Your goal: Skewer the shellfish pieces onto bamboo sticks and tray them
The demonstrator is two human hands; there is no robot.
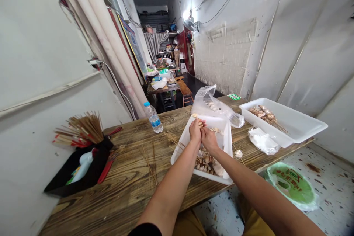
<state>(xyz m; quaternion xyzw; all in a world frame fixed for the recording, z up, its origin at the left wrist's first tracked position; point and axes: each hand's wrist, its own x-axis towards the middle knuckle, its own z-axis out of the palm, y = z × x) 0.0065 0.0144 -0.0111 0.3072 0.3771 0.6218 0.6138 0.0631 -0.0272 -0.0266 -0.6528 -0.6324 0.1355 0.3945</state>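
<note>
Over the white plastic tray (229,143), my two hands meet with fingers closed. My left hand (195,132) pinches a pale yellowish mushroom piece (195,115) near its fingertips. My right hand (209,140) presses close beside it on another small piece (201,124); whether a skewer runs through them is hidden by the fingers. Brown and pale mushrooms (206,164) fill the near end of the tray below my wrists. Several thin bamboo skewers (174,139) rest across its left rim. A skewered whitish piece (238,153) lies just right of the tray.
Loose skewers (153,169) lie on the wooden table (129,155). A water bottle (153,118), black box (83,177) with bundled skewers (85,127) and red-handled tool (105,169) are left. A plastic bag (210,103) stands behind; a second tray (301,125) holds filled skewers (267,116). A lined bin (293,184) is below.
</note>
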